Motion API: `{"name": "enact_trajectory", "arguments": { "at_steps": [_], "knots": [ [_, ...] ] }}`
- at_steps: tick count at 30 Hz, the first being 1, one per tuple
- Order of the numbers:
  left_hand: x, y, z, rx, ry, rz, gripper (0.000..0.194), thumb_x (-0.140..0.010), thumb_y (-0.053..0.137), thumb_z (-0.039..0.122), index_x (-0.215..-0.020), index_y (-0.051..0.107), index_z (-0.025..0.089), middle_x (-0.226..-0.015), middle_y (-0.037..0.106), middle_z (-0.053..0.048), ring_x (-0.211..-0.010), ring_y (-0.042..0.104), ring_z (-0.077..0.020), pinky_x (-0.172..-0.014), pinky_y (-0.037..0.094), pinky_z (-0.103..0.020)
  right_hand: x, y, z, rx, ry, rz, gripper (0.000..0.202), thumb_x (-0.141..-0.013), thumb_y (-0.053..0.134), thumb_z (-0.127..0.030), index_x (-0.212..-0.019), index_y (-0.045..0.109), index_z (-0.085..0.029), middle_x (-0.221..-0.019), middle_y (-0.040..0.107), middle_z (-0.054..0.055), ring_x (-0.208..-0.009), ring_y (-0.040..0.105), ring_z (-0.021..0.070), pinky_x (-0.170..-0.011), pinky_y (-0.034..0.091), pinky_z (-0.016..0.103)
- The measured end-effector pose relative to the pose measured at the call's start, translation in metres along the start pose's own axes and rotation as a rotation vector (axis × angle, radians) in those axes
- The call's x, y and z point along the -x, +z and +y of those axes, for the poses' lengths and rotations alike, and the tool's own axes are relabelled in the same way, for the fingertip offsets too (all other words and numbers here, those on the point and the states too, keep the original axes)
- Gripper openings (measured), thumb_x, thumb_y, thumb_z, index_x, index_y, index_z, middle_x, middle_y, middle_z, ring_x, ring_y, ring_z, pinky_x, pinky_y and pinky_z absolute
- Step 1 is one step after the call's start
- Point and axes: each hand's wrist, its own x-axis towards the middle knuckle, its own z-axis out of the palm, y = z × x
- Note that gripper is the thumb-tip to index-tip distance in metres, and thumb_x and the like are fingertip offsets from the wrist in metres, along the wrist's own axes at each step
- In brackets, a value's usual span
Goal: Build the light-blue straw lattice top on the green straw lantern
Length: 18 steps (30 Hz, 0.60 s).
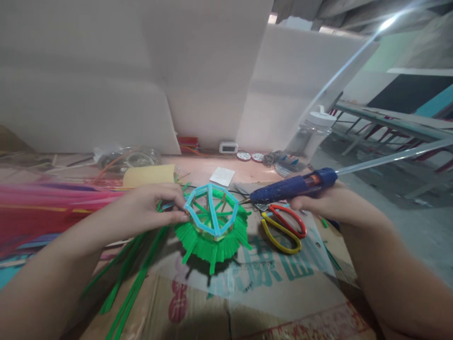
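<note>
Pink and red strips (60, 203), blurred and thin, spread at the far left. The left forearm slants in from the lower left corner across them, and the left hand (165, 203) sits with its fingers curled, thumb and forefinger pinched together on the left rim of an eight-sided frame (213, 210). Below that wrist, glossy green strips (132, 278) run down over the printed cardboard (198, 311); behind it lie a clear plastic bag (130, 158) and a yellow roll (148, 175).

The frame is near the middle of the work surface: flat light-blue edging, one blue strip across the top, green spokes inside, and a pleated green skirt (205, 245) flaring beneath. Beyond it are a square of white paper (222, 176) and a small white device (228, 148), with smooth pale panels (205, 71) standing behind.

Scissors (283, 230) with red and yellow looped handles lie right of the frame, their blades partly hidden under a dark blue glue gun (283, 188). Its metal nozzle points left at the frame's right rim; whether they touch I cannot tell. The right hand (329, 203) is closed around the gun's handle, thumb forward, forearm rising from the lower right. A clear bottle (311, 137) with a white lid stands behind the gun, and a translucent glue stick (389, 158) juts rightward from its back
</note>
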Motion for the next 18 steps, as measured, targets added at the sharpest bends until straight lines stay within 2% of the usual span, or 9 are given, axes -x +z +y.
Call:
{"name": "enact_trajectory", "arguments": {
  "at_steps": [18],
  "knots": [
    [-0.0006,-0.0012,-0.0001,-0.009,0.005,-0.01,0.022,-0.086,0.066,0.043,-0.08,0.073,0.023,-0.084,0.069,0.0,-0.082,0.065,-0.0183,-0.078,0.047,-0.029,-0.0005,0.0021,-0.0012,-0.029,-0.019,0.04,0.033,-0.067,0.081,-0.055,-0.081,0.078,-0.025,-0.073,0.074,0.0,-0.073,0.07,0.0234,-0.074,0.06,0.036]
  ]
}}
